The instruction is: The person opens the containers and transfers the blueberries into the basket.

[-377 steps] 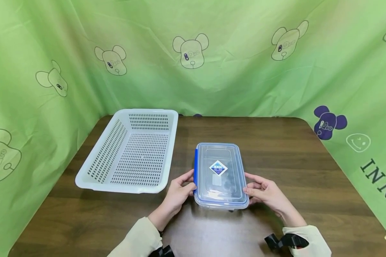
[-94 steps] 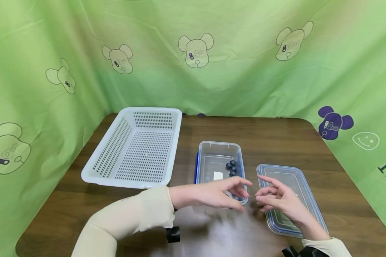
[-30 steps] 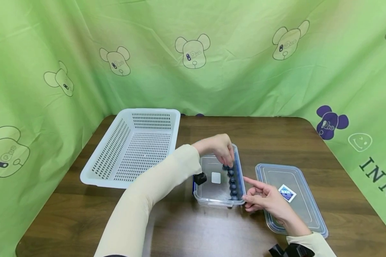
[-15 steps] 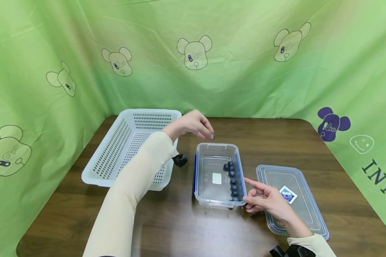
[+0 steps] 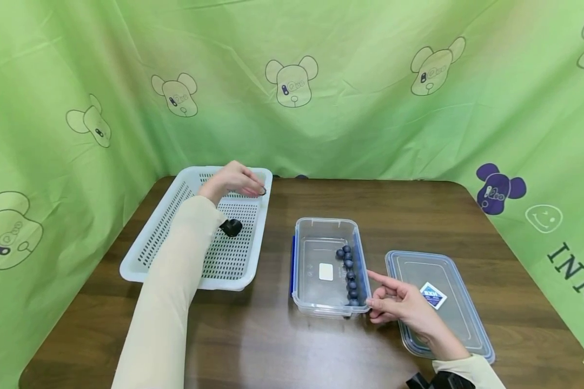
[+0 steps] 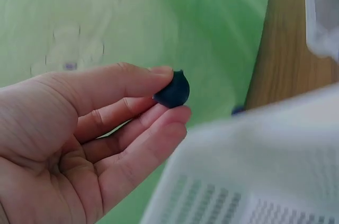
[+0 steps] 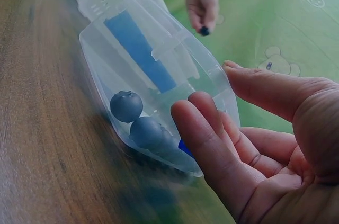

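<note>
My left hand (image 5: 236, 178) is over the far right part of the white perforated basket (image 5: 260, 243). Between thumb and fingertips it pinches a dark blueberry (image 6: 174, 90), which hangs near the basket's rim in the head view. Beside the basket stands a clear plastic food container (image 5: 316, 253) without its lid. Several blueberries (image 5: 351, 274) lie in a row along its right inner wall. My right hand (image 5: 404, 305) touches the outside of that wall near the front corner with its thumb and index finger, the other fingers loosely bent.
The container's blue-edged lid (image 5: 452, 281) with a diamond label lies flat on the wooden table (image 5: 409, 210), partly under my right hand. A blue clip (image 5: 292, 265) hangs at the container's left side. Green cloth (image 5: 360, 124) hangs behind the table.
The lid has come off the container and lies at the right. My left hand took a blueberry from the row and moved left with it, over the basket. My right hand stayed put lately.
</note>
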`<state>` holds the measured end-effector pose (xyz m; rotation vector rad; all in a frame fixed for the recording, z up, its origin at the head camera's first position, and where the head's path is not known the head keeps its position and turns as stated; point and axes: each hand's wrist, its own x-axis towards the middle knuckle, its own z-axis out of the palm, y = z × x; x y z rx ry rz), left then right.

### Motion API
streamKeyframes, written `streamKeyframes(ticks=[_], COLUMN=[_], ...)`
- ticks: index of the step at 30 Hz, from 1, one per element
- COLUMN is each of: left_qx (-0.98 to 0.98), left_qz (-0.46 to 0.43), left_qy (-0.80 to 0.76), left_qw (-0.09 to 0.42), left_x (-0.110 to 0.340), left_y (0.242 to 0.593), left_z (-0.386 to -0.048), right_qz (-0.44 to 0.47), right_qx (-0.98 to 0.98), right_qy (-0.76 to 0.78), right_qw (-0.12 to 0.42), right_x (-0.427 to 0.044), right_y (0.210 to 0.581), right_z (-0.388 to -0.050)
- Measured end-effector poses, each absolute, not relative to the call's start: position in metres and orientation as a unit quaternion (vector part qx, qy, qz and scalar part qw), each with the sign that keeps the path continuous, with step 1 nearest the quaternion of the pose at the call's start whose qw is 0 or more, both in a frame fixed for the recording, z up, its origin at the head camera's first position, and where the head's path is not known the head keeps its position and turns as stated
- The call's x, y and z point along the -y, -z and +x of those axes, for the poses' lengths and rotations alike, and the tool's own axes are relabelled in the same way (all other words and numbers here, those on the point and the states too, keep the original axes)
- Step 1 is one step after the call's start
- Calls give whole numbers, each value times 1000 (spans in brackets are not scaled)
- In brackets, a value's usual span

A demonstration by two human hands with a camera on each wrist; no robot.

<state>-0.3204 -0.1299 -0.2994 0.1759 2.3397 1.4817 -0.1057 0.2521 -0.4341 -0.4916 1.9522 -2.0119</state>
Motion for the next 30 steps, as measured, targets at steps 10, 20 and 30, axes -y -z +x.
streamKeyframes(ticks=[10,20,30], left_qx=[-867,-925,-938], left_qz=[41,14,9], left_qy=[-468,-333,-291], left_qw=[164,180,188], left_x=[163,170,164], left_y=[343,386,387], left_z=[-323,-329,-332], right_qz=[-165,-164,-159], right_qx=[-684,-689,-692], right_qy=[695,689,687], right_qw=[149,156,152], right_x=[-251,-250,-251], right_y=[434,435,435], right_z=[-106,-105,-105])
